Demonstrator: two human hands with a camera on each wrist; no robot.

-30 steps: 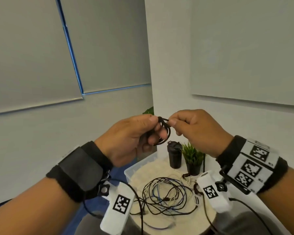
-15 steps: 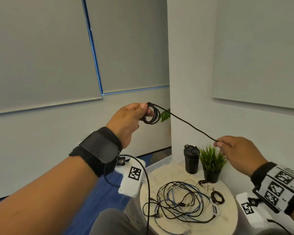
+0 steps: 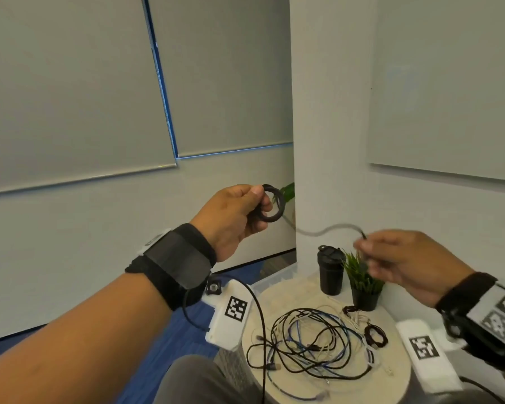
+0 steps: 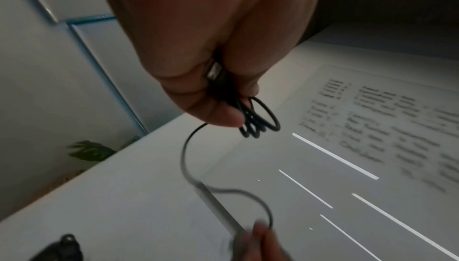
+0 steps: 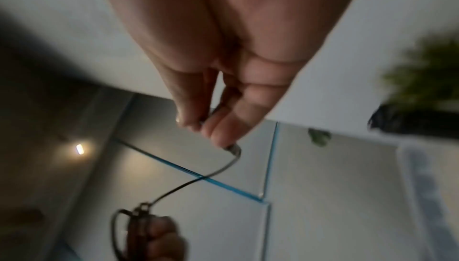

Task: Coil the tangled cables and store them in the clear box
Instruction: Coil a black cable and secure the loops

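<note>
My left hand (image 3: 245, 211) holds a small coil of black cable (image 3: 273, 202) up in the air, fingers and thumb curled round its loops (image 4: 258, 120). A slack tail (image 3: 327, 228) of that cable sags to the right. My right hand (image 3: 391, 258) pinches the tail's end (image 5: 231, 147) between thumb and fingertips, lower and to the right. Below, a tangle of black, blue and white cables (image 3: 312, 342) lies on the round white table (image 3: 397, 371). The clear box (image 3: 277, 279) shows partly behind the table's left side.
A black tumbler (image 3: 330, 269) and a small potted plant (image 3: 362, 284) stand at the table's back. Two small dark coils (image 3: 375, 335) lie at its right. A white wall corner rises right behind. Wrist camera units (image 3: 231, 313) with trailing wires hang under both arms.
A second ago both hands met at the coil. The right hand then pulled the tail out taut, and now it has come back in, so the tail hangs slack.
</note>
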